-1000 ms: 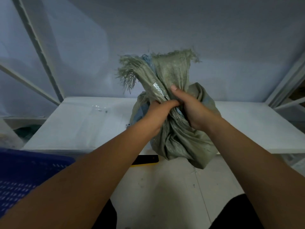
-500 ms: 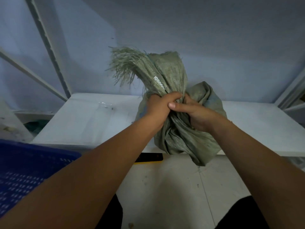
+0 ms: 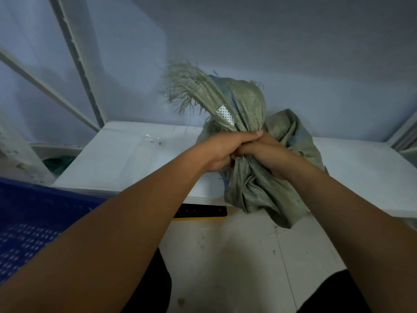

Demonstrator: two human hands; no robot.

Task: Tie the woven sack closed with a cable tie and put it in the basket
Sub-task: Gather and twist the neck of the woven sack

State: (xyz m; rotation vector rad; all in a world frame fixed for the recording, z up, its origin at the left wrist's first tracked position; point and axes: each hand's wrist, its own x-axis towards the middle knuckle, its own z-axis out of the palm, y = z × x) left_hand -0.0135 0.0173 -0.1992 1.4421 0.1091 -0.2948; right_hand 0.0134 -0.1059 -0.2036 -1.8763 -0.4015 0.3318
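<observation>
Two hands close on one woven sack [image 3: 255,188] at its gathered neck: left hand [image 3: 222,152] curled tightly round it, right hand [image 3: 266,154] gripping just beside, the two touching. Sack rests on one white table [image 3: 126,159], overhanging its front edge; one blue basket [image 3: 33,222] at lower left.

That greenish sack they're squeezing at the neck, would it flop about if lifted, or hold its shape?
Probably floppy: the woven sack is creased all over and its lower end droops over the table edge. Likely lightish, since it looks slack rather than bulging. The left hand and right hand grip its bunched neck; the frayed top might shed threads.
</observation>
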